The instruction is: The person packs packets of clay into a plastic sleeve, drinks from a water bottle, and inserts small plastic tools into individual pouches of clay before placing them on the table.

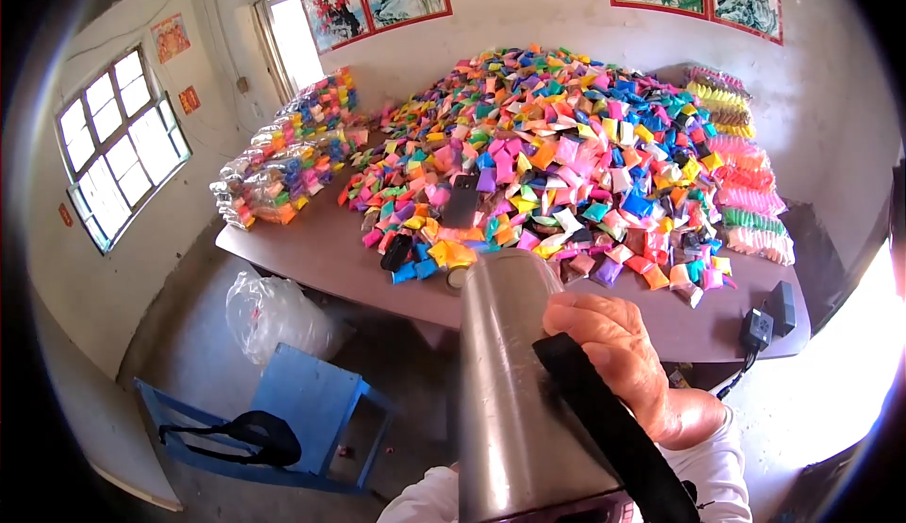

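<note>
Right hand (609,353): grasps cup (505,381) by handle (613,427);
Cup: left of hand, long axis near to far;
Left hand: unseen; cannot tell

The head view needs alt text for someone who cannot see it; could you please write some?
A person's right grip holds a metal mug close to the camera, before a table heaped with small colourful packets. A blue chair stands nearby.
</note>
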`<state>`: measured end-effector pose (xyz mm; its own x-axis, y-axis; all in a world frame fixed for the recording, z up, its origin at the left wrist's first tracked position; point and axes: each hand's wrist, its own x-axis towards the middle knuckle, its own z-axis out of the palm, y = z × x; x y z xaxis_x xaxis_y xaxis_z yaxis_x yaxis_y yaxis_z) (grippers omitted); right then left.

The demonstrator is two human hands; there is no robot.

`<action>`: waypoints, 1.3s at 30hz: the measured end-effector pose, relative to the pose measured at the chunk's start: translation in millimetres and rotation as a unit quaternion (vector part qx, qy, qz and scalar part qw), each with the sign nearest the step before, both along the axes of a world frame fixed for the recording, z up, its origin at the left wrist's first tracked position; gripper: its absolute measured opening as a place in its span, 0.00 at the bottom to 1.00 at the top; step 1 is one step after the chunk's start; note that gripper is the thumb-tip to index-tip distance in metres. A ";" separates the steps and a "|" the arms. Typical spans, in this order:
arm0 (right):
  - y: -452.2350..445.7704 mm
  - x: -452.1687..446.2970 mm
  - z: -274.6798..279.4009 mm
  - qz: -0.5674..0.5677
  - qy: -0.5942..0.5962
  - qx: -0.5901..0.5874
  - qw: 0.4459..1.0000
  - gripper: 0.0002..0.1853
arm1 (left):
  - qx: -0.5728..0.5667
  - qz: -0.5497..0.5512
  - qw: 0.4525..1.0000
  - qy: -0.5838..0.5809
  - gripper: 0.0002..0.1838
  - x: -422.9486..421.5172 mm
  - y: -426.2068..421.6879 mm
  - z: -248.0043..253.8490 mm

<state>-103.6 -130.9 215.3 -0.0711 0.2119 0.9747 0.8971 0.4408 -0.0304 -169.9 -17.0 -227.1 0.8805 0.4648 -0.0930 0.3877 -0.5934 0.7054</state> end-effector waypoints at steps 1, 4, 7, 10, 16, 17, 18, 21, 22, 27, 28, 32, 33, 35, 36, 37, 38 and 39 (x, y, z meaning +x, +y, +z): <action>0.7 -0.4 0.3 0.000 0.001 0.012 1.000 0.23 | 0.000 0.001 1.000 0.000 0.16 0.5 0.2 0.1; -2.9 0.4 3.7 -0.002 -0.002 0.011 1.000 0.22 | 0.001 0.000 1.000 0.003 0.16 0.6 1.0 0.7; -2.3 0.8 5.3 -0.003 -0.008 0.010 1.000 0.23 | 0.001 -0.001 1.000 0.003 0.16 1.2 1.7 1.6; -0.7 1.7 5.8 -0.007 -0.013 0.026 1.000 0.23 | 0.001 -0.003 1.000 0.005 0.16 1.5 1.5 1.9; 1.0 5.2 10.9 -0.013 -0.038 0.044 0.998 0.23 | 0.002 -0.004 1.000 0.008 0.16 2.0 3.3 2.8; 1.2 4.8 11.9 -0.016 -0.041 0.042 0.998 0.23 | 0.001 -0.005 1.000 0.007 0.16 2.9 4.0 3.1; 1.3 4.5 12.8 -0.018 -0.044 0.039 0.998 0.23 | 0.001 -0.006 1.000 0.008 0.16 2.8 4.2 3.3; 4.1 1.0 14.5 -0.017 -0.031 0.072 0.997 0.23 | 0.001 -0.006 1.000 0.010 0.16 3.7 6.1 4.0; 2.9 0.5 15.4 -0.020 -0.031 0.065 0.997 0.24 | 0.001 -0.005 1.000 0.010 0.16 4.0 6.2 3.9; 4.2 1.4 17.5 -0.018 -0.039 0.055 0.998 0.24 | 0.001 -0.007 1.000 0.013 0.17 4.4 7.1 4.2; 6.7 0.4 16.3 -0.017 -0.031 0.072 0.997 0.24 | 0.000 -0.008 1.000 0.013 0.17 5.0 7.7 4.3; 6.1 0.4 19.3 -0.020 -0.031 0.085 0.996 0.24 | 0.001 -0.009 1.000 0.015 0.17 6.5 9.3 5.0; 5.1 0.5 20.1 -0.021 -0.032 0.087 0.996 0.24 | 0.001 -0.010 1.000 0.016 0.17 6.3 9.7 5.1; 3.4 1.3 21.2 -0.034 -0.043 0.070 0.996 0.25 | 0.002 -0.011 1.000 0.018 0.17 6.6 10.8 5.1; 3.2 1.3 21.5 -0.034 -0.044 0.071 0.996 0.25 | 0.001 -0.011 1.000 0.018 0.17 6.5 10.7 5.1; 2.9 1.4 21.8 -0.032 -0.043 0.071 0.996 0.25 | 0.001 -0.012 1.000 0.018 0.17 7.0 10.7 5.3; 2.7 1.7 22.5 -0.030 -0.043 0.072 0.996 0.25 | 0.002 -0.011 1.000 0.019 0.17 7.2 10.9 5.7; 2.2 1.6 23.5 -0.031 -0.044 0.073 0.996 0.25 | 0.002 -0.012 1.000 0.019 0.17 7.4 11.1 5.8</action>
